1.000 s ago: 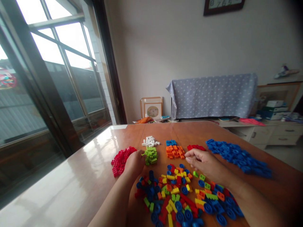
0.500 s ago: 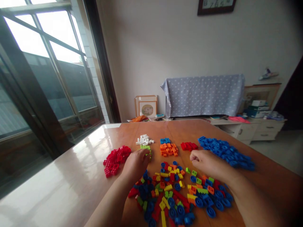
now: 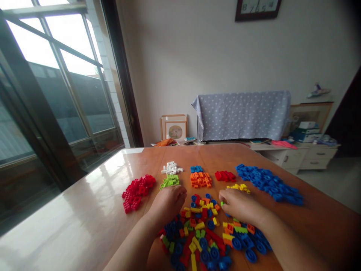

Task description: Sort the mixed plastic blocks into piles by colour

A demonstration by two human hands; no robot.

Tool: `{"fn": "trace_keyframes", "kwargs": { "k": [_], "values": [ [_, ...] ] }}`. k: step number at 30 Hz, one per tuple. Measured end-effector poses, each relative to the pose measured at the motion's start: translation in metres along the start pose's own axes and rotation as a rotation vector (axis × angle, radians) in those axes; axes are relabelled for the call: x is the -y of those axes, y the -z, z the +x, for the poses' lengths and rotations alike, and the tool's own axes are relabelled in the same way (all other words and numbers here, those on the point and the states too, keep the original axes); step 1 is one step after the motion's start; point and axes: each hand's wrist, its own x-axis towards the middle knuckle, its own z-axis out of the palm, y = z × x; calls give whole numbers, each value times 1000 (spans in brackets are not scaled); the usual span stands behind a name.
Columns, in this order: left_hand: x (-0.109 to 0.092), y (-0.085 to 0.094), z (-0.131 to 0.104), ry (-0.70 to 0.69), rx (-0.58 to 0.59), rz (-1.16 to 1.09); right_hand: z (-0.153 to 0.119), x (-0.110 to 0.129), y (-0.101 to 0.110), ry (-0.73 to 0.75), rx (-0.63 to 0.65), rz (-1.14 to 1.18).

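Note:
My left hand [image 3: 170,201] is over the left edge of a mixed heap of toy building bricks [image 3: 200,226], just in front of a light green brick pile [image 3: 170,180]. Its fingers are curled, and whatever they may hold is hidden. My right hand [image 3: 238,203] is lowered at the heap's right side, in front of a small yellow brick pile [image 3: 239,187]. Its fingers are bent together, with a green brick [image 3: 222,203] showing right at the fingertips; whether they grip it is unclear. Loose blue round pieces [image 3: 251,255] lie below my right wrist.
Sorted by colour on the wooden table [image 3: 93,222] are pink-red bricks [image 3: 138,192], white bricks [image 3: 172,168], small blue bricks [image 3: 196,169], orange bricks [image 3: 200,180], red bricks [image 3: 225,175] and a large blue pile [image 3: 269,182]. Behind stands a cabinet [image 3: 300,156].
My left hand has come back from the green pile toward the mixed heap. My right hand has moved nearer and left, uncovering the yellow pile and covering some loose green bricks.

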Motion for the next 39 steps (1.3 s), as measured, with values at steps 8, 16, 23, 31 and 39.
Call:
{"fn": "trace_keyframes", "kwargs": {
  "k": [8, 16, 23, 31, 39],
  "values": [
    [-9, -2, 0, 62, 52, -89, 1, 1, -2, 121, -32, 218],
    [-14, -8, -2, -21, 7, -114, 7, 7, -5, 171, -56, 655],
    [-30, -14, -4, -37, -12, -287, 4, 29, -5, 196, 110, 1072],
    [-35, -20, -7, -149, -44, -412, -2, 44, -4, 234, 207, 1129],
    [-22, -22, -2, -111, -132, -393, -1, 44, -2, 166, 155, 1143]
  ]
}}
